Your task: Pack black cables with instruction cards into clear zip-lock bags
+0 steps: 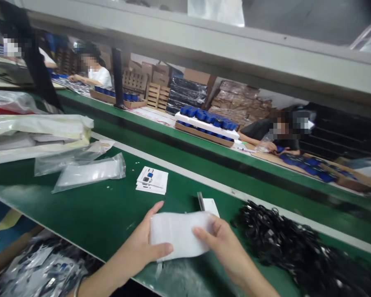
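Observation:
A whitish, translucent plastic packet (182,236) is held flat over the green table's near edge. My left hand (151,243) grips its left side, thumb on top. On its right side, my right hand (221,237) holds it with the thumb pressed on the face and the fingers curled round the edge. Just beyond the packet are a white card (210,206) and a thin dark upright stack (200,201). Printed leaflets (152,180) lie farther left, near a clear bag (91,173) with whitish contents.
Black cables (275,235) are heaped at the right. An open plastic bag (40,136) lies at the left, and bagged items (46,264) fill a container below. Two trays of blue parts (207,123) and several people stand beyond; a shelf (204,41) crosses overhead.

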### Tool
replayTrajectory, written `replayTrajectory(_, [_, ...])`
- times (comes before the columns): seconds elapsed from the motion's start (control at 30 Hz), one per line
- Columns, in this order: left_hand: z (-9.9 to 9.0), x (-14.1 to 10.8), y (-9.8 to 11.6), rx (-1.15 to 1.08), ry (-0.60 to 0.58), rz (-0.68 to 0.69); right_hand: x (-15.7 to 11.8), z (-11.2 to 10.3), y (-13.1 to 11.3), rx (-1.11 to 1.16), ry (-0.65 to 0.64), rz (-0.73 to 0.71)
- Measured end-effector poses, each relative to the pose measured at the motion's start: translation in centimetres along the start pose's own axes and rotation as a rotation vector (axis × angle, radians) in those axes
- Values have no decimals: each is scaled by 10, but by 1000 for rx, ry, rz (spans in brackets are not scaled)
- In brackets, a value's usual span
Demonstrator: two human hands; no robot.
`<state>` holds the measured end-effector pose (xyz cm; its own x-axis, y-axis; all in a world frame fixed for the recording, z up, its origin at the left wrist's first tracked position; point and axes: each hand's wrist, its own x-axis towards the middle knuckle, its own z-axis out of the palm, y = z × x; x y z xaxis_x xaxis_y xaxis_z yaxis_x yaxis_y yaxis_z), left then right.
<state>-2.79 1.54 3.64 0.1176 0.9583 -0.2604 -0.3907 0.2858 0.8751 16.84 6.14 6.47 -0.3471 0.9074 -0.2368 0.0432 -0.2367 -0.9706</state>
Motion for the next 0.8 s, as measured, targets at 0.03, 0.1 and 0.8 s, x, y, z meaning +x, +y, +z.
replayTrajectory(0.03, [6,-1,-6,63,51,15,-8,-1,11,-7,65,-8])
replayTrajectory(0.1, [18,-1,-19,213,149,73,-22,0,30,-55,200,-37])
replayTrajectory(0.8, [65,-8,-50,-159,212,6,-34,34,57,460,263,-111])
